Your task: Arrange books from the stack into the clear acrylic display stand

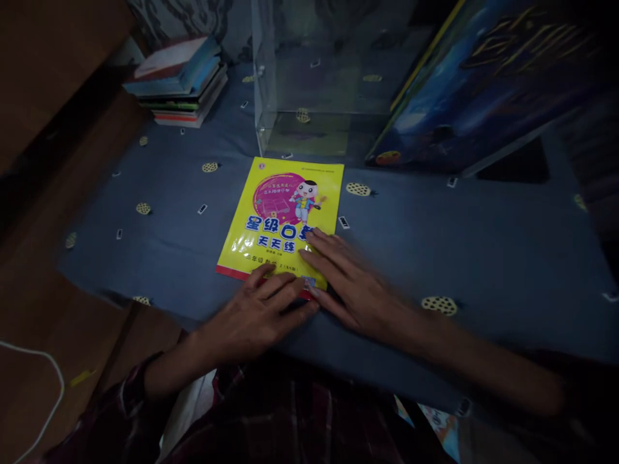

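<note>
A yellow workbook (242, 222) with a red bottom strip and a cartoon figure on its glossy cover lies flat and closed on the cloth-covered table (401, 251). Across its lower edge rests my left hand (264, 316), fingers stretched out over the red strip. My right hand (355, 283) lies on the lower right corner and right side of the cover, its fingers extended and hiding part of the blue title. The two hands nearly meet at the bottom of the book. Neither has its fingers wrapped around anything.
Behind the workbook stands a clear plastic box (302, 132). A large dark blue illustrated book or box (449, 96) leans at the back right. At the back left is a stack of books (181, 84). A white cable (58, 374) runs over the wooden floor.
</note>
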